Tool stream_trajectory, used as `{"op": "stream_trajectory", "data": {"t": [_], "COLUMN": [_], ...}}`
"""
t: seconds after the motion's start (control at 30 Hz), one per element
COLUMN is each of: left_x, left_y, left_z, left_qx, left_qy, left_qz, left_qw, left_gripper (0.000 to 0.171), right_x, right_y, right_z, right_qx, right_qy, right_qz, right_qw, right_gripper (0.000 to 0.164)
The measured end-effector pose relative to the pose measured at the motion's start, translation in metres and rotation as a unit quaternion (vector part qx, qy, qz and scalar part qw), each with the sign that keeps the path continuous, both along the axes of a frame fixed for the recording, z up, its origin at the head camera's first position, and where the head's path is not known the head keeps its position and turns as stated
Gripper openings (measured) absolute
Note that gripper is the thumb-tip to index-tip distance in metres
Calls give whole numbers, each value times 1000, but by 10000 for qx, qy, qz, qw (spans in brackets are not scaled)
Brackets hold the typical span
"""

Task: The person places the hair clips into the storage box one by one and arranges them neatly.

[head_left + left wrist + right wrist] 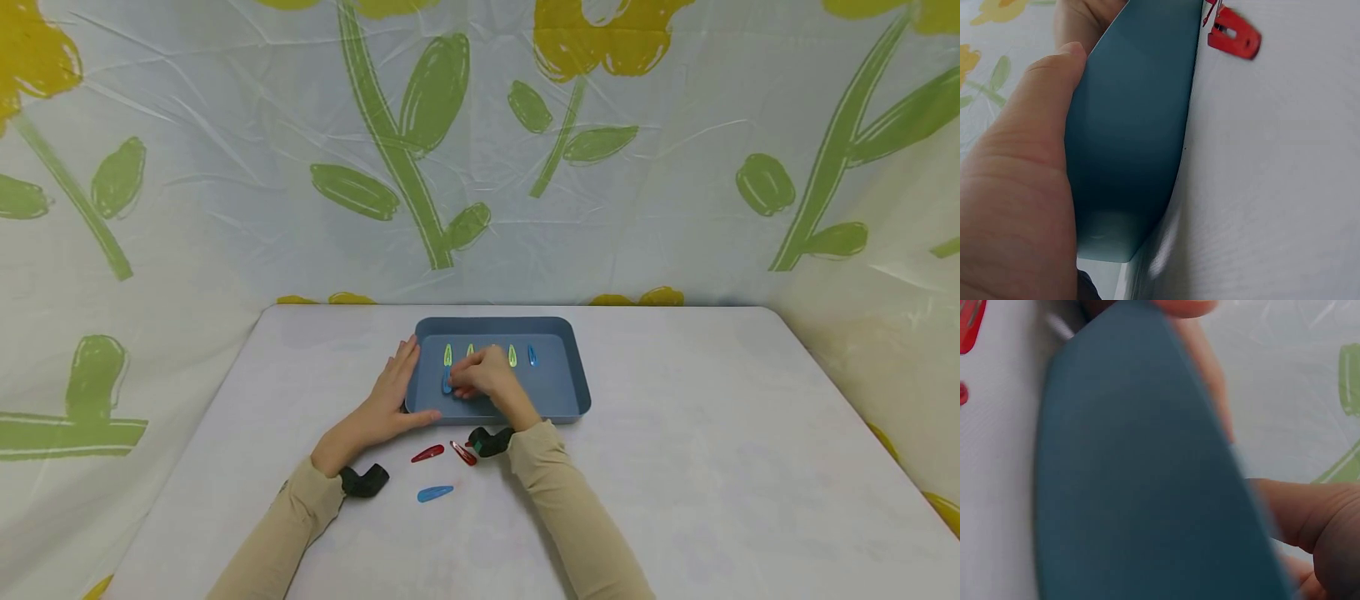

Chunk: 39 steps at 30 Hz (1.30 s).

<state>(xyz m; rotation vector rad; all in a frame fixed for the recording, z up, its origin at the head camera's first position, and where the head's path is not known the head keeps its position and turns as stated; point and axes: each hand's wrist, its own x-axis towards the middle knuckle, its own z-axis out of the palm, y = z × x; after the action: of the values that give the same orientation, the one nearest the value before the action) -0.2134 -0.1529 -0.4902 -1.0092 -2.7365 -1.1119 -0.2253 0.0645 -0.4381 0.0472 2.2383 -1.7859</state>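
Note:
My left hand (386, 404) rests at the left front corner of a blue-grey tray (551, 392), fingers straight along its side. In the left wrist view, its thumb (1044, 94) lies at the rim. My right hand (487, 377) reaches over the tray and pinches a blue snap hair clip (447, 382) near the left side. That clip sits just in front of a yellow-green hair clip (447, 355). Further along this row are another yellow-green clip (470, 349), partly hidden by the right hand, a third one (512, 356) and a blue clip (532, 356).
In front of the tray, two red hair clips (427, 453) and a blue hair clip (435, 493) lie on the white table (697, 450). Black wrist cameras (364, 481) are strapped at both cuffs. Behind the table hangs a flower-patterned curtain (262, 167).

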Motion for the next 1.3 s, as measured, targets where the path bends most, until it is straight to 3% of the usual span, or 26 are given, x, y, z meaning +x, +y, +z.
{"op": "stream_trajectory", "data": {"t": [0.4, 0.63, 1.3], "left_x": [0, 0, 2], "left_y": [1, 1, 2], "left_z": [2, 3, 4], "left_qx": [16, -27, -74], "left_qy": [-11, 8, -71], "left_qz": [-7, 3, 52], "left_qw": [10000, 10000, 9999], "left_gripper": [113, 112, 113], "right_x": [3, 3, 4], "right_y": [-7, -8, -3], "right_z": [-5, -4, -3], "right_qx": [805, 1191, 1121], "right_qy": [310, 324, 318], "right_qz": [-260, -172, 69], "right_qw": [9959, 9922, 9932], "right_gripper": [4, 8, 6]}}
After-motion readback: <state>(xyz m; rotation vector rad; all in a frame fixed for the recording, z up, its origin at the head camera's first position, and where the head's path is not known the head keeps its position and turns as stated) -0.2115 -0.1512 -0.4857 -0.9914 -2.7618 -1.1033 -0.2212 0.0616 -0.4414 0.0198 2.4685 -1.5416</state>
